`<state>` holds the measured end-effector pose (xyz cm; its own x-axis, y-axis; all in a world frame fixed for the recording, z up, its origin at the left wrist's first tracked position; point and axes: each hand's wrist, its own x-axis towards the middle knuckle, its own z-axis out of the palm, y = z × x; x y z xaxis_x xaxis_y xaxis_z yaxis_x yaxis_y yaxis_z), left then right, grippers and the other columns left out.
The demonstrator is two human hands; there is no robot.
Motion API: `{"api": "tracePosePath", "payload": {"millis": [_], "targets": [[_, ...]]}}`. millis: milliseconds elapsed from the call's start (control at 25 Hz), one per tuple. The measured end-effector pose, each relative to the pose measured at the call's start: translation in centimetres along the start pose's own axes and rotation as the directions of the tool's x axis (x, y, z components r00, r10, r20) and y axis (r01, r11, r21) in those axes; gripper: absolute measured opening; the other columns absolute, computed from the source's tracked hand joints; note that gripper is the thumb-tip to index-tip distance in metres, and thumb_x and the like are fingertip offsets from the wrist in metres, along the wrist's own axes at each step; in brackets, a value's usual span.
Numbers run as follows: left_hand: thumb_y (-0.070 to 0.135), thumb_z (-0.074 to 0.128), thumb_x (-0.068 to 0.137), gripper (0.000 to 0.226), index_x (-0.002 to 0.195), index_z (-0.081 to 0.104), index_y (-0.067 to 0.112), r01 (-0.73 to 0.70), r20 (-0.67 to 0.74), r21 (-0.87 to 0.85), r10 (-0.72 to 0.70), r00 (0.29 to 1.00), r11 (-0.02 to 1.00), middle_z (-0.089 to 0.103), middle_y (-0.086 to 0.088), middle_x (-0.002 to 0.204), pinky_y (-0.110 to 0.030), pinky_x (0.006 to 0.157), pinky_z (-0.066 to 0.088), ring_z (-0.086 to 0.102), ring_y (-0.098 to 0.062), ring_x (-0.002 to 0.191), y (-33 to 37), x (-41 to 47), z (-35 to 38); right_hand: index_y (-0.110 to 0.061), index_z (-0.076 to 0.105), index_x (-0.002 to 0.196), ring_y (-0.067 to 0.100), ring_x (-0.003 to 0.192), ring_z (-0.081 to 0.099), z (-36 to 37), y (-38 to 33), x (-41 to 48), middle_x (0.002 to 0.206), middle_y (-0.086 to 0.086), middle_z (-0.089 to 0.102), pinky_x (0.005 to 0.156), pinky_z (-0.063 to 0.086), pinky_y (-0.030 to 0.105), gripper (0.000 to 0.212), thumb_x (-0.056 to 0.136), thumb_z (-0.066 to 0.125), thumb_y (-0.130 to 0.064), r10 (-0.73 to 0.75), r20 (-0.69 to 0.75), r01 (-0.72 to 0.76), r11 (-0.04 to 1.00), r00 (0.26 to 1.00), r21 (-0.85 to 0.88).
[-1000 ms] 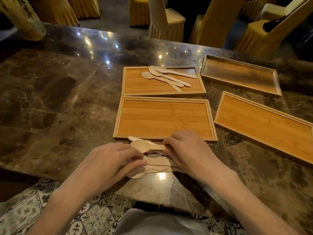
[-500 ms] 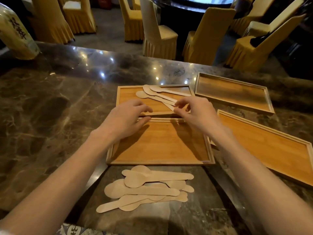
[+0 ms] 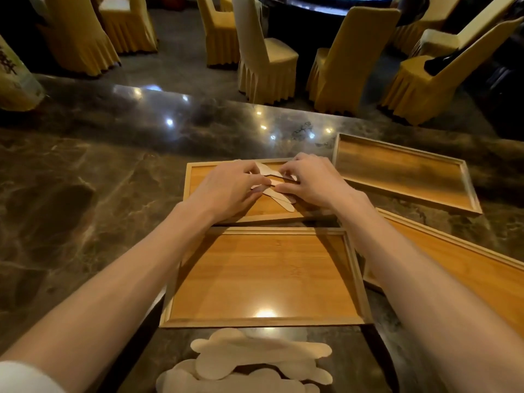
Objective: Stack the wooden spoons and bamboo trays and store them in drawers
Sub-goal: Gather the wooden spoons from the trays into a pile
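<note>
Several bamboo trays lie on the marble counter. On the far middle tray (image 3: 198,177) lie three pale wooden spoons (image 3: 279,198), and both hands rest on them. My left hand (image 3: 229,185) presses on their bowls from the left, fingers curled. My right hand (image 3: 310,180) pinches their handles from the right. The near tray (image 3: 263,273) lies bare between my forearms. A loose heap of spoons (image 3: 249,361) lies at the counter's front edge. Two more trays lie right: the far right tray (image 3: 402,171) and the near right tray (image 3: 482,276).
The dark marble counter (image 3: 85,194) stretches left. A pale patterned jar (image 3: 14,80) stands at its far left corner. Yellow-covered chairs (image 3: 263,61) and a round dark table (image 3: 312,7) stand beyond the counter.
Both hands left the spoon heap at the front edge and reached forward across the near tray. They now close on the spoons in the far middle tray.
</note>
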<state>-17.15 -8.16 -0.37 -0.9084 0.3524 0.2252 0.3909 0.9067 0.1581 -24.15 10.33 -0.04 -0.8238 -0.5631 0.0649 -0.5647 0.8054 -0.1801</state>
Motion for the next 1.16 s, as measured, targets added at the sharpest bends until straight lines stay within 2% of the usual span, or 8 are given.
{"api": "tracePosePath", "payload": {"millis": [120,320,600,680,760,840,920,1160], "targets": [[0.028,0.058,0.087,0.031,0.118,0.060,0.027,-0.056,0.021,0.051,0.055,0.998,0.997,0.061,-0.004,0.114,-0.033,0.083,0.047,0.054,-0.021,0.103,0.3,0.3,0.0,-0.021,0.062,0.114,0.016,0.092,0.050,-0.3,-0.1,0.1,0.108,0.004,0.059,0.082,0.041,0.031,0.029,0.088,0.059,-0.033,0.048,0.015,-0.048,0.999,0.999,0.006],[0.026,0.060,0.087,0.038,0.124,0.054,0.027,-0.164,0.076,0.214,0.151,0.986,0.963,0.054,-0.006,0.127,-0.039,0.103,0.030,0.043,-0.026,0.122,0.3,1.2,-0.5,-0.011,0.063,0.111,0.019,0.083,0.058,-1.1,-1.0,0.3,0.097,0.008,0.062,0.073,0.046,0.028,0.025,0.091,0.056,-0.024,0.077,0.077,-0.079,0.997,0.994,0.012],[0.023,0.058,0.088,0.031,0.118,0.056,0.021,-0.187,0.139,0.156,0.165,0.976,0.970,0.058,-0.002,0.127,-0.037,0.106,0.028,0.046,-0.021,0.124,0.9,2.4,-0.8,-0.015,0.068,0.103,0.011,0.066,0.055,-1.1,-0.9,-0.1,0.080,0.002,0.062,0.057,0.041,0.020,0.020,0.090,0.058,-0.026,0.214,-0.005,-0.211,0.967,0.977,0.144],[0.024,0.058,0.088,0.030,0.118,0.057,0.020,-0.155,0.151,0.128,0.136,0.979,0.980,0.059,-0.003,0.125,-0.038,0.104,0.031,0.048,-0.022,0.121,0.8,2.5,-0.8,-0.015,0.069,0.103,0.009,0.064,0.056,-1.4,-0.6,-0.5,0.079,0.001,0.064,0.054,0.042,0.020,0.020,0.090,0.059,-0.026,0.243,-0.033,-0.234,0.956,0.969,0.177],[0.027,0.058,0.088,0.028,0.115,0.059,0.020,-0.091,0.158,0.050,0.082,0.984,0.995,0.061,-0.004,0.117,-0.035,0.094,0.040,0.054,-0.021,0.109,0.7,2.3,-0.9,-0.016,0.069,0.105,0.010,0.068,0.058,-1.9,-0.2,-1.2,0.079,-0.001,0.065,0.060,0.048,0.025,0.021,0.089,0.059,-0.027,0.272,-0.056,-0.252,0.939,0.961,0.235],[0.029,0.059,0.086,0.023,0.109,0.060,0.026,0.007,0.175,-0.085,0.008,0.984,0.996,0.061,0.002,0.106,-0.025,0.077,0.044,0.058,-0.015,0.095,0.5,1.5,-1.3,-0.018,0.069,0.104,0.006,0.071,0.058,-2.8,-0.1,-2.4,0.079,-0.006,0.064,0.063,0.049,0.024,0.022,0.088,0.060,-0.029,0.292,-0.080,-0.249,0.906,0.953,0.343],[0.032,0.060,0.085,0.017,0.102,0.058,0.034,0.090,0.195,-0.218,-0.047,0.980,0.972,0.055,0.013,0.098,-0.017,0.067,0.038,0.055,-0.005,0.085,0.4,0.2,-2.6,-0.019,0.069,0.103,0.003,0.074,0.058,-4.0,-0.2,-3.9,0.080,-0.010,0.064,0.063,0.047,0.020,0.022,0.087,0.060,-0.031,0.289,-0.119,-0.214,0.878,0.950,0.427],[0.032,0.058,0.084,0.023,0.107,0.058,0.032,0.180,-0.007,-0.310,-0.191,0.981,0.933,0.056,0.015,0.096,-0.014,0.067,0.041,0.056,-0.001,0.085,2.4,-5.8,-8.1,-0.029,0.070,0.100,-0.007,0.070,0.054,-6.5,-1.6,-10.5,0.072,-0.026,0.056,0.056,0.035,0.011,0.020,0.085,0.061,-0.037,0.255,-0.174,-0.155,0.882,0.951,0.444]]}}
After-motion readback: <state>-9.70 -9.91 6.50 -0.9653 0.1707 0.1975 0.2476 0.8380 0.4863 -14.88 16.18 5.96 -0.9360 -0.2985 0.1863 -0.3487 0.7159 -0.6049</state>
